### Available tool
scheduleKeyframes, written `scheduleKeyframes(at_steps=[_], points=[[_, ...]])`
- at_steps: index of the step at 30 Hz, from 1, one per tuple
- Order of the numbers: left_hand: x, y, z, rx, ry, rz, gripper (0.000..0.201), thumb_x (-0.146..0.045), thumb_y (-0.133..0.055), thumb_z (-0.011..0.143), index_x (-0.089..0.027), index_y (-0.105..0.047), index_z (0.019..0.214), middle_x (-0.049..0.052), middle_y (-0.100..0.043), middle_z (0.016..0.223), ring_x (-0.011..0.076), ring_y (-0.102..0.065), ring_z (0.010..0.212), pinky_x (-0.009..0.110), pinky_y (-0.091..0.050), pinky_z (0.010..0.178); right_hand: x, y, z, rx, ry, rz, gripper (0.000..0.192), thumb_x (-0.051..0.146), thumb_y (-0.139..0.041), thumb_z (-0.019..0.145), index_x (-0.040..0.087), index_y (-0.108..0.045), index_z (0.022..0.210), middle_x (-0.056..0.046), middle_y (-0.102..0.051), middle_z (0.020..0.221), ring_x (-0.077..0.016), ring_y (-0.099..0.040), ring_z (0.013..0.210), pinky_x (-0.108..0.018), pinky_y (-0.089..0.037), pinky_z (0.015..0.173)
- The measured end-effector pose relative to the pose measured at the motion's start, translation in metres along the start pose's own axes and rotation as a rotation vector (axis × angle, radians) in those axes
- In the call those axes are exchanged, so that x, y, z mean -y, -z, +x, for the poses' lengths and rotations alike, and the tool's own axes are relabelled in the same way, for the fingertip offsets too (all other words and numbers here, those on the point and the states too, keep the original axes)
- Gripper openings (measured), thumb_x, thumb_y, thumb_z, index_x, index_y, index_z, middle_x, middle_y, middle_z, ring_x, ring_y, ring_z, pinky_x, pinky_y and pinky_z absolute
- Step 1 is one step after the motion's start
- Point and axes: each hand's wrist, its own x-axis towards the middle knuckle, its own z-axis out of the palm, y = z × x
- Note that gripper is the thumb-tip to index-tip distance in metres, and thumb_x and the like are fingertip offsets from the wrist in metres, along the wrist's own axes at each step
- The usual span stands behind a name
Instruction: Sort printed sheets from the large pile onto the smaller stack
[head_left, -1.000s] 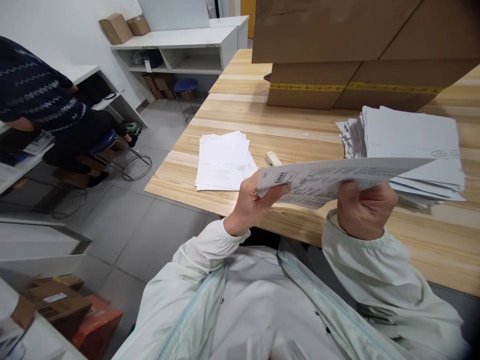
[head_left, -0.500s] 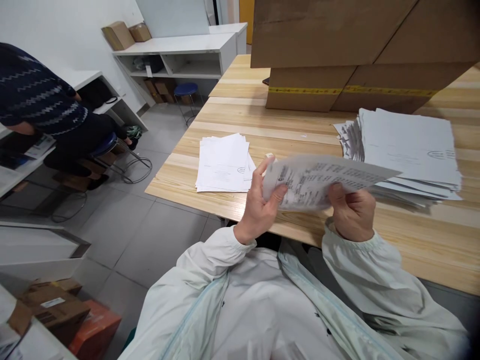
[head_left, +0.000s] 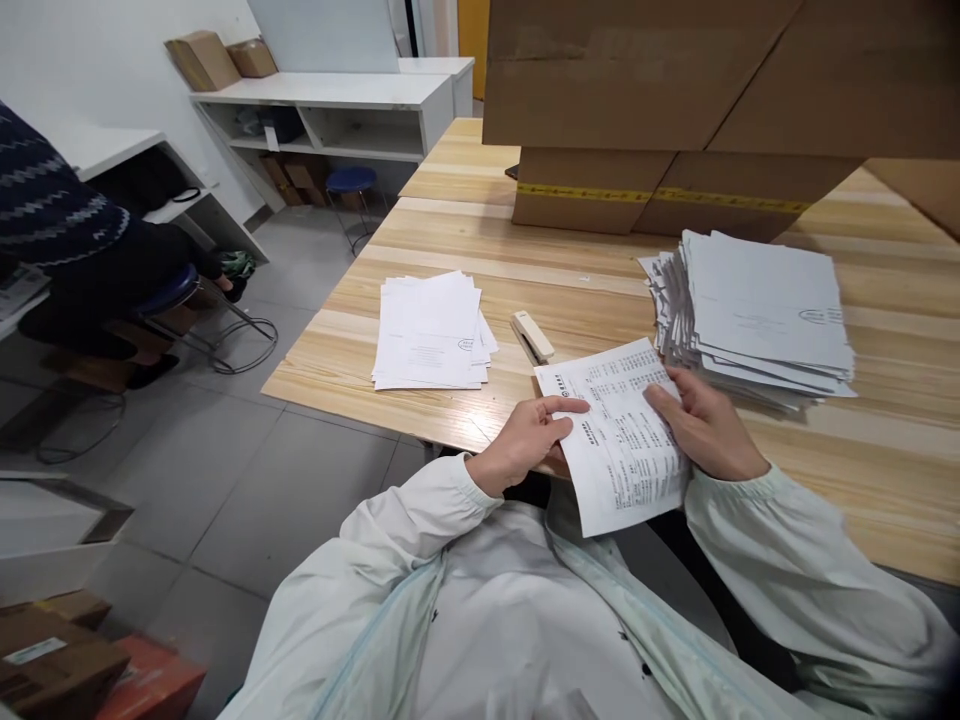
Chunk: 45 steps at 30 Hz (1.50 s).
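Between my two hands is a printed sheet of paper [head_left: 622,450], its text side toward me, tilted over the table's front edge. My left hand [head_left: 529,437] pinches its left edge, thumb and forefinger on the printed face. At its right edge my right hand [head_left: 709,425] grips with the thumb on top and the fingers behind. Whether it is one sheet or more I cannot tell. A cream stapler [head_left: 532,337] lies just beyond the sheet's upper left corner. Left of it is a small stack of papers [head_left: 427,330], and a taller stack of papers [head_left: 765,305] stands beyond my right hand.
Large cardboard boxes [head_left: 637,80] are stacked at the back of the wooden table [head_left: 322,340]. At left a person [head_left: 67,220] sits on a stool. Behind are a white shelf unit [head_left: 337,90] and a blue stool [head_left: 351,180]. An orange box [head_left: 154,680] is at lower left.
The paper has turned from nearly sideways to more upright and come lower, toward my body. The stapler is now uncovered. Both hands still hold the paper, and the view has shifted slightly right.
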Motion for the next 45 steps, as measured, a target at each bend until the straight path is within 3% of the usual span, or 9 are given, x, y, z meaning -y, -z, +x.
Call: scheduleKeyframes(at_steps=[8,13,18,22,27,32,36,41,45], points=[[0.003,0.007,0.02,-0.061,-0.083,-0.05,0.036,-0.002,-0.051,0.084,-0.008,-0.066,0.116,0.003,-0.067,0.075,0.0099,-0.062,0.063,0.022,-0.052,0.06,-0.019,-0.015,0.016,0.025,-0.03,0.051,0.037,0.047,-0.068,0.081,0.019,-0.069,0.107,-0.003,-0.073,0.075,-0.0195,-0.066,0.06,-0.03,-0.052,0.047],[0.001,0.01,0.028,-0.102,-0.083,-0.092,0.033,-0.002,-0.052,0.084,-0.007,-0.065,0.114,0.003,-0.065,0.074,0.0084,-0.06,0.061,0.019,-0.049,0.056,-0.02,-0.017,0.021,0.058,-0.042,-0.203,0.057,0.059,-0.062,0.082,0.016,-0.063,0.12,-0.005,-0.072,0.081,-0.0197,-0.062,0.058,-0.035,-0.052,0.053],[-0.001,0.011,0.029,-0.123,-0.063,-0.105,0.034,-0.003,-0.052,0.084,-0.007,-0.064,0.116,0.005,-0.068,0.077,0.0095,-0.062,0.064,0.02,-0.051,0.058,0.022,0.014,0.014,0.035,0.234,-0.691,0.064,0.066,-0.048,0.087,0.021,-0.061,0.131,-0.006,-0.072,0.084,-0.0195,-0.056,0.054,-0.032,-0.04,0.05],[0.001,0.011,0.031,-0.112,-0.056,-0.078,0.035,-0.004,-0.057,0.082,-0.008,-0.065,0.115,0.004,-0.068,0.076,0.0103,-0.063,0.063,0.022,-0.052,0.059,0.082,0.027,0.035,0.065,0.517,-0.661,0.049,0.062,-0.049,0.091,0.027,-0.071,0.115,-0.006,-0.071,0.085,-0.0198,-0.058,0.063,-0.033,-0.039,0.057],[0.002,0.01,0.034,-0.114,-0.074,-0.091,0.033,-0.004,-0.055,0.082,-0.008,-0.065,0.113,0.003,-0.067,0.073,0.0117,-0.063,0.061,0.023,-0.052,0.058,0.117,-0.05,0.099,0.262,0.749,-0.578,0.044,0.045,-0.036,0.102,0.018,-0.07,0.108,-0.009,-0.074,0.105,-0.0233,-0.064,0.09,-0.036,-0.045,0.075],[0.001,0.009,0.036,-0.149,-0.046,-0.109,0.03,0.0,-0.053,0.078,-0.009,-0.066,0.103,0.002,-0.064,0.066,0.0122,-0.062,0.056,0.023,-0.052,0.054,0.086,-0.152,0.13,0.385,0.725,-0.57,0.044,0.035,-0.03,0.104,0.013,-0.067,0.113,-0.015,-0.07,0.113,-0.027,-0.056,0.103,-0.041,-0.042,0.09],[0.0,0.009,0.039,-0.146,-0.047,-0.111,0.022,0.0,-0.055,0.075,-0.01,-0.066,0.091,0.001,-0.064,0.064,0.0118,-0.061,0.054,0.024,-0.052,0.055,0.058,-0.182,0.123,0.442,0.716,-0.624,0.047,0.035,-0.029,0.103,0.009,-0.067,0.115,-0.019,-0.068,0.114,-0.0301,-0.051,0.105,-0.045,-0.039,0.092],[-0.003,0.008,0.037,-0.154,-0.042,-0.1,0.025,0.0,-0.054,0.074,-0.011,-0.065,0.094,0.0,-0.063,0.063,0.0114,-0.06,0.054,0.023,-0.052,0.055,0.066,-0.174,0.126,0.359,0.711,-0.502,0.049,0.039,-0.029,0.103,0.01,-0.062,0.124,-0.018,-0.065,0.125,-0.0303,-0.05,0.115,-0.047,-0.038,0.1],[0.01,0.012,0.008,-0.103,-0.093,0.011,0.031,-0.008,-0.056,0.08,-0.013,-0.067,0.109,0.0,-0.063,0.065,0.0105,-0.057,0.054,0.022,-0.048,0.054,0.092,-0.117,0.115,0.155,0.735,-0.345,0.044,0.046,-0.041,0.1,0.018,-0.062,0.126,-0.013,-0.065,0.128,-0.0293,-0.054,0.122,-0.05,-0.038,0.107]])
